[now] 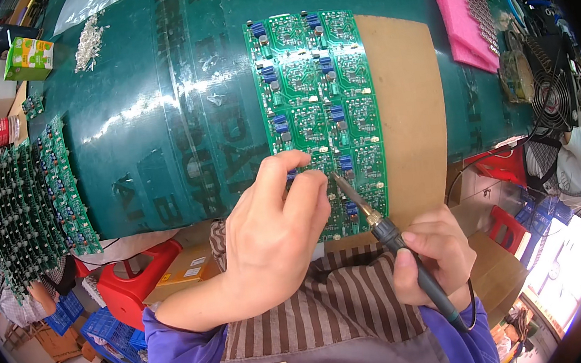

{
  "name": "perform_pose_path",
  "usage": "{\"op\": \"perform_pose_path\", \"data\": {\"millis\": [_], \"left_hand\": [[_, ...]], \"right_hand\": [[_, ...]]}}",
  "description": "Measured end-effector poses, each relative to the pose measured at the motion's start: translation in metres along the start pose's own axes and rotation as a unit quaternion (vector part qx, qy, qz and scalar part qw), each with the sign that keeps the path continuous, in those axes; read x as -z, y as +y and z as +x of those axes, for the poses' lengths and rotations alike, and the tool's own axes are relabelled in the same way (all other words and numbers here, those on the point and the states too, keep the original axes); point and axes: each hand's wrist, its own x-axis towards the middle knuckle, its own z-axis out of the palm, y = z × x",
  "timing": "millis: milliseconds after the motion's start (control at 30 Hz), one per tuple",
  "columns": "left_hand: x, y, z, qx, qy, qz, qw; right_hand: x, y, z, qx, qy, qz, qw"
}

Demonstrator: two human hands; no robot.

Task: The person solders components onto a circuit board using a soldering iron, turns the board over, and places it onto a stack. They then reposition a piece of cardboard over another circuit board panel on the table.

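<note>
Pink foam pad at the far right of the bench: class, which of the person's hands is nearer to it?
Right. The right hand, gripping the soldering iron, lies below the pink foam pad on the same side; the left hand rests on the circuit board panel, farther left.

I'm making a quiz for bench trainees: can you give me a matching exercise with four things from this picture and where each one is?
Things:
1. soldering iron
2. pink foam pad
3. stacked circuit boards
4. green carton

Places:
A. top left corner of the mat
B. in the right hand
C. far right, top of the mat
D. left edge of the mat

Pairs: 1-B, 2-C, 3-D, 4-A
</note>
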Motion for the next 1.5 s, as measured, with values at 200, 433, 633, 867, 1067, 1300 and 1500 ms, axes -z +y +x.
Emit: {"op": "perform_pose_path", "data": {"millis": [200,433,633,867,1067,1300,1500], "left_hand": [[0.002,0.002,0.0,0.001,-0.029,0.026,0.999],[0.001,0.0,0.0,0.014,-0.005,-0.015,1.0],[0.002,-0.001,0.001,0.01,-0.014,-0.021,1.0],[0.006,0.001,0.0,0.019,-0.017,0.002,1.0],[0.021,0.006,-0.01,-0.002,-0.039,0.056,0.998],[0.015,0.014,-0.031,-0.039,-0.045,0.005,0.998],[0.0,0.012,-0.045,0.02,-0.037,-0.045,0.998]], "right_hand": [[0.0,-0.001,-0.001,0.006,0.005,-0.011,1.0],[-0.003,-0.001,0.002,0.005,0.013,-0.006,1.0],[-0.004,0.0,0.0,0.005,0.017,-0.002,1.0],[0.002,-0.001,-0.002,0.01,0.003,-0.003,1.0],[0.012,-0.006,-0.015,0.014,0.005,-0.015,1.0],[0.014,-0.012,-0.033,0.038,-0.007,-0.001,0.999],[0.007,-0.01,-0.034,0.042,0.013,0.002,0.999]]}}
